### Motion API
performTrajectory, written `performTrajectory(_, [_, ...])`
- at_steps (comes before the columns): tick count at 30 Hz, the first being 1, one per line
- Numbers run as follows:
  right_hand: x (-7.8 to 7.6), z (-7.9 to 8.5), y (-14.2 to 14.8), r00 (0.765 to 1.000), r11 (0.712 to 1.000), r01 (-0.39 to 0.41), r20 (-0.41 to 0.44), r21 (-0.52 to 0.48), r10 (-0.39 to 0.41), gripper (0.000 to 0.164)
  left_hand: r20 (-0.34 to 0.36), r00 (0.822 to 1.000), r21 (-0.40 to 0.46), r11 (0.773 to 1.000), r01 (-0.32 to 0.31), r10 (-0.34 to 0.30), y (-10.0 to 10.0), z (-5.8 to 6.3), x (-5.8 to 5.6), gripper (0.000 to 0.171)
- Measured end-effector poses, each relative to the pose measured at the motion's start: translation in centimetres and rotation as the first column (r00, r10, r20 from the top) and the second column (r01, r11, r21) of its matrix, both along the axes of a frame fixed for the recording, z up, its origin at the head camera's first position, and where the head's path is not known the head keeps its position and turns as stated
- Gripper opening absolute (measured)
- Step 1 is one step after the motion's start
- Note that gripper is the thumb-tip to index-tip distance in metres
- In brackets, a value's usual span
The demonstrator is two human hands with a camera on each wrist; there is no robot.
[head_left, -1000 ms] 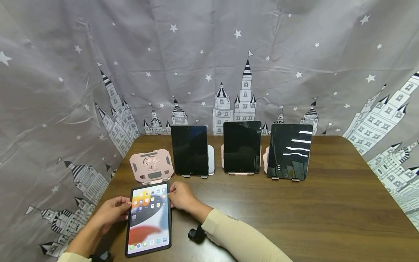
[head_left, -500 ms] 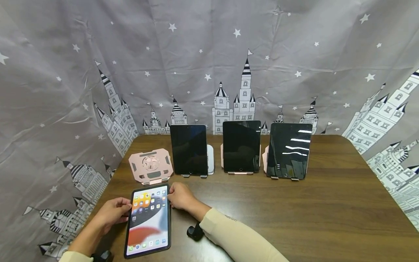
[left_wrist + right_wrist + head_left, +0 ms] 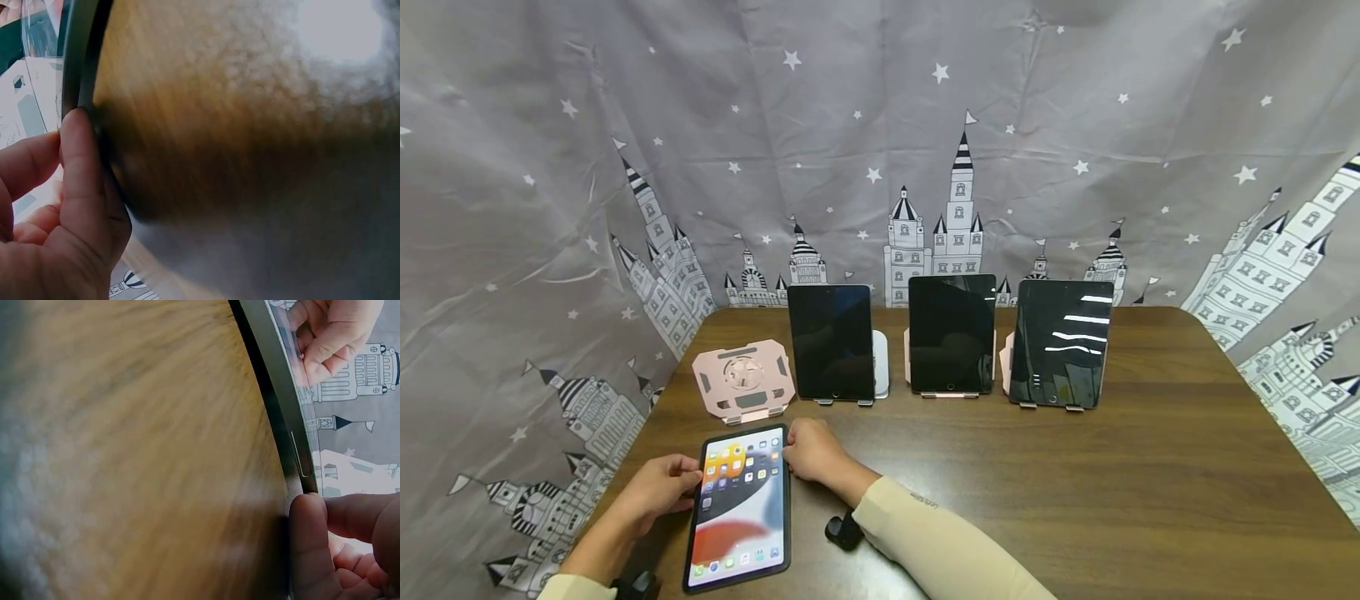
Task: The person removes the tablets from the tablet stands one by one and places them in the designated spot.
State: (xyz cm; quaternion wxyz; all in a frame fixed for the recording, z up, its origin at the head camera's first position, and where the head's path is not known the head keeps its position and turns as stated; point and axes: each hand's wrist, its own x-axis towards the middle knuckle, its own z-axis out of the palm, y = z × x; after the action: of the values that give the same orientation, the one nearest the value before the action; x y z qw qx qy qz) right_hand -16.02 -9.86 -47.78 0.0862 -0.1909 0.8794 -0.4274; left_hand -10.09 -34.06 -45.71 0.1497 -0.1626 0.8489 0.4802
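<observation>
A tablet point(image 3: 741, 508) with a lit home screen and a black border lies between my hands at the front left in the head view. My left hand point(image 3: 658, 490) pinches its left edge between thumb and fingers. On the opposite side, near the upper corner, my right hand point(image 3: 814, 452) pinches the right edge. Both wrist views show thumb and index finger closed on the tablet's rim point(image 3: 72, 75), with blurred wood below. Just beyond the tablet's top edge stands a pink tablet stand point(image 3: 715, 385) with cutouts and two front lips, holding nothing.
Along the back of the wooden table point(image 3: 1037, 492), three dark-screened tablets lean on stands: a left one point(image 3: 831, 342), a middle one point(image 3: 952, 333) and a right one point(image 3: 1062, 342). A grey castle-print curtain point(image 3: 850, 108) hangs behind.
The tablet has slid slightly toward me, so a narrow strip of table shows between it and the pink stand. Both hands keep their pinch. The head view has shifted a little.
</observation>
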Motion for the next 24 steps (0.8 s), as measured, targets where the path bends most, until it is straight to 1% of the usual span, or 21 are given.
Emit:
performTrajectory(5, [0.1, -0.1, 0.1, 0.999, 1.0, -0.003, -0.039, 0.02, 0.004, 0.035, 0.013, 1.0, -0.008, 1.0, 0.0, 0.0, -0.1, -0.2, -0.1, 0.022])
performTrajectory(7, [0.0, -0.1, 0.1, 1.0, 1.0, -0.006, -0.025, 0.015, 0.006, 0.035, 0.021, 1.0, -0.016, 1.0, 0.002, -0.002, -0.2, -0.2, -0.2, 0.023])
performTrajectory(8, [0.0, -0.1, 0.1, 1.0, 1.0, -0.007, -0.004, -0.007, 0.007, 0.034, 0.017, 1.0, -0.029, 1.0, 0.005, -0.004, -0.3, -0.3, -0.3, 0.024])
performTrajectory(10, [-0.2, -0.2, 0.2, 0.998, 0.997, -0.003, 0.063, -0.078, 0.008, 0.028, -0.011, 1.0, -0.071, 0.997, 0.015, -0.016, -0.4, -0.1, -0.6, 0.025])
performTrajectory(12, [-0.4, -0.2, 0.6, 0.994, 0.988, 0.006, 0.113, -0.152, 0.011, 0.02, -0.056, 0.998, -0.131, 0.991, 0.025, -0.033, -0.3, 0.2, -1.0, 0.026])
performTrajectory(14, [-0.8, -0.1, 1.3, 0.993, 0.978, 0.021, 0.121, -0.208, 0.004, 0.01, -0.118, 0.991, -0.191, 0.981, 0.034, -0.057, 0.0, 0.8, -1.7, 0.028])
performTrajectory(16, [-1.4, 0.2, 2.2, 0.998, 0.974, 0.033, 0.066, -0.222, -0.019, 0.002, -0.173, 0.981, -0.227, 0.973, 0.043, -0.084, 0.6, 1.5, -2.6, 0.029])
performTrajectory(18, [-2.0, 0.7, 3.3, 0.998, 0.975, 0.052, -0.02, -0.218, -0.057, 0.003, -0.211, 0.972, -0.229, 0.972, 0.057, -0.107, 1.6, 2.2, -3.6, 0.03])
performTrajectory(19, [-2.4, 1.1, 3.9, 0.995, 0.974, 0.062, -0.061, -0.22, -0.077, 0.004, -0.237, 0.964, -0.227, 0.971, 0.069, -0.124, 2.1, 2.6, -4.2, 0.031])
performTrajectory(21, [-3.1, 1.9, 5.1, 0.987, 0.967, 0.084, -0.113, -0.239, -0.114, 0.006, -0.28, 0.948, -0.215, 0.972, 0.092, -0.151, 3.4, 3.3, -5.5, 0.031])
performTrajectory(24, [-4.4, 2.9, 7.0, 0.973, 0.956, 0.109, -0.168, -0.273, -0.159, 0.007, -0.345, 0.921, -0.207, 0.972, 0.112, -0.18, 5.5, 4.3, -7.3, 0.03])
